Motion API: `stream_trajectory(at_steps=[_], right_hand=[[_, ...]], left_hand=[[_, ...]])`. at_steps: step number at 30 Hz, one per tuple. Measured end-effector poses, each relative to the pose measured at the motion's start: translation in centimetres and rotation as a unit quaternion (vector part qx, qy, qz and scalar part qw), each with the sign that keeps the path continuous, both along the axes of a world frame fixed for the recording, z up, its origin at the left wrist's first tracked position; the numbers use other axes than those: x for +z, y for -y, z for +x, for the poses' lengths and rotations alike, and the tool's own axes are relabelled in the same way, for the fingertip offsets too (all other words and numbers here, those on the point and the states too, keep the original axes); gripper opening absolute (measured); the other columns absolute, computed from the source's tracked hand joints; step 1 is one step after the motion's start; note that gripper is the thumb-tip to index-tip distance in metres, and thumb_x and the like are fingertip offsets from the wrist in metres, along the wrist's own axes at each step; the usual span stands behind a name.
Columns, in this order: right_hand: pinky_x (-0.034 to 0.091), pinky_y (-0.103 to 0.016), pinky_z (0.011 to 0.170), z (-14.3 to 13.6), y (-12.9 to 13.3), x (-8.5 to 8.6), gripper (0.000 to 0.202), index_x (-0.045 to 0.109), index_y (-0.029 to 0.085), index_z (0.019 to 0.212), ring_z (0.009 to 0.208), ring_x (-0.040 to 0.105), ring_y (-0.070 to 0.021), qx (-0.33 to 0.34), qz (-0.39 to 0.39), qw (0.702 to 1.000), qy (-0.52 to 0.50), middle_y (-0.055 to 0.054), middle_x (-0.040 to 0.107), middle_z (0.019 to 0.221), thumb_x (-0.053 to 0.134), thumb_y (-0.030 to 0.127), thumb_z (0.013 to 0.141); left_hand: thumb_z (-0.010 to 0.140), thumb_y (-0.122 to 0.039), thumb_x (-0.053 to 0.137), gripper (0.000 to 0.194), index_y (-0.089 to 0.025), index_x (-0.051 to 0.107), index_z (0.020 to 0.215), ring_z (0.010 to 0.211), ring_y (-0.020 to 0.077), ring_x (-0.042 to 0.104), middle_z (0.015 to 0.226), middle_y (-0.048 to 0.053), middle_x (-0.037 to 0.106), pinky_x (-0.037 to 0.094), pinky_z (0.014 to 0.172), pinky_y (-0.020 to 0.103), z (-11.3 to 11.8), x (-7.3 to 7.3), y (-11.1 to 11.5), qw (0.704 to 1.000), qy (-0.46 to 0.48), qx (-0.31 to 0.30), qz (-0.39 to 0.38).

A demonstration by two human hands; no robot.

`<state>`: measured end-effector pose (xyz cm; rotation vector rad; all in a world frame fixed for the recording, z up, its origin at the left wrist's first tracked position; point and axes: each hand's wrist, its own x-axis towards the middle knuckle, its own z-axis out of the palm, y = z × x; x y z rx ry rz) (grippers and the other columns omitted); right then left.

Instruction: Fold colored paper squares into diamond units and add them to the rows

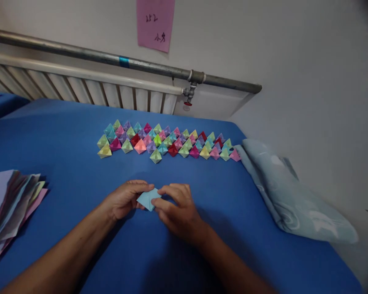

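Observation:
Between my hands is a light blue piece of folded origami paper (146,199), held just above the blue surface and roughly diamond-shaped. My left hand (128,198) grips its left side, thumb on top and fingers underneath. At its right edge, the thumb and fingers of my right hand (176,208) pinch the paper. Beyond my hands, several rows of small folded paper pieces (140,146) in many colours sit close together, each with a raised point.
A stack of coloured paper sheets (10,208) lies at the left. On the right, a folded pale green cloth (282,192) rests along the edge of the blue surface (79,175). Behind stand a white radiator (110,94), a metal pipe (88,55) and a red-handled valve (188,103).

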<state>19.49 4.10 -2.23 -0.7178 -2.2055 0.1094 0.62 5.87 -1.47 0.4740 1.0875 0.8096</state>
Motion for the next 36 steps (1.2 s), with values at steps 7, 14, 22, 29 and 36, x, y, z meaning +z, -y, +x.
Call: stream_trajectory(at_steps=[7, 14, 22, 29, 36], right_hand=[[0.035, -0.032, 0.084, -0.7, 0.3, -0.6, 0.016, 0.064, 0.027, 0.095, 0.085, 0.056, -0.0118, 0.014, 0.061, 0.998, 0.030, 0.003, 0.067, 0.089, 0.054, 0.015, 0.093], [0.031, -0.034, 0.087, -0.1, -0.8, -1.6, 0.016, 0.065, 0.027, 0.095, 0.086, 0.057, -0.0122, -0.019, 0.069, 0.997, 0.030, 0.004, 0.070, 0.088, 0.052, 0.017, 0.094], [0.028, -0.037, 0.088, 0.3, -0.9, -2.5, 0.016, 0.065, 0.025, 0.095, 0.084, 0.056, -0.0117, -0.029, 0.075, 0.991, 0.105, 0.003, 0.069, 0.088, 0.053, 0.014, 0.094], [0.030, -0.039, 0.086, 0.9, -0.1, -2.9, 0.019, 0.062, 0.022, 0.104, 0.092, 0.054, -0.0174, 0.034, -0.012, 0.983, 0.178, -0.002, 0.068, 0.100, 0.048, 0.016, 0.094], [0.039, -0.037, 0.085, 2.0, -0.4, -2.4, 0.032, 0.056, 0.019, 0.113, 0.099, 0.056, -0.0196, 0.050, -0.170, 0.982, 0.066, -0.008, 0.064, 0.110, 0.050, 0.009, 0.084]], left_hand=[[0.058, -0.031, 0.081, 0.029, -0.014, 0.057, 0.056, 0.039, 0.0072, 0.047, 0.047, -0.005, 0.051, 0.038, 0.035, 0.018, 0.4, 0.2, 0.5, 0.997, -0.041, -0.060, 0.019], [0.074, -0.040, 0.065, 0.021, -0.019, 0.067, 0.072, 0.061, 0.0144, 0.059, 0.066, 0.001, 0.064, 0.048, 0.056, 0.026, -0.6, 0.3, 0.5, 0.928, -0.296, 0.007, 0.227], [0.093, -0.024, 0.052, 0.020, -0.022, 0.063, 0.109, 0.096, 0.0192, 0.065, 0.102, 0.004, 0.072, 0.048, 0.085, 0.034, -2.2, -1.9, 4.1, 0.583, -0.557, -0.042, 0.590], [0.091, -0.017, 0.051, 0.017, -0.017, 0.061, 0.105, 0.095, 0.0210, 0.064, 0.104, 0.007, 0.071, 0.047, 0.084, 0.038, -0.7, -3.7, 4.5, 0.552, -0.535, -0.158, 0.620], [0.092, -0.021, 0.050, 0.019, -0.020, 0.064, 0.106, 0.097, 0.0209, 0.064, 0.105, 0.006, 0.072, 0.044, 0.089, 0.040, -1.0, -3.3, 4.2, 0.565, -0.535, -0.181, 0.601]])
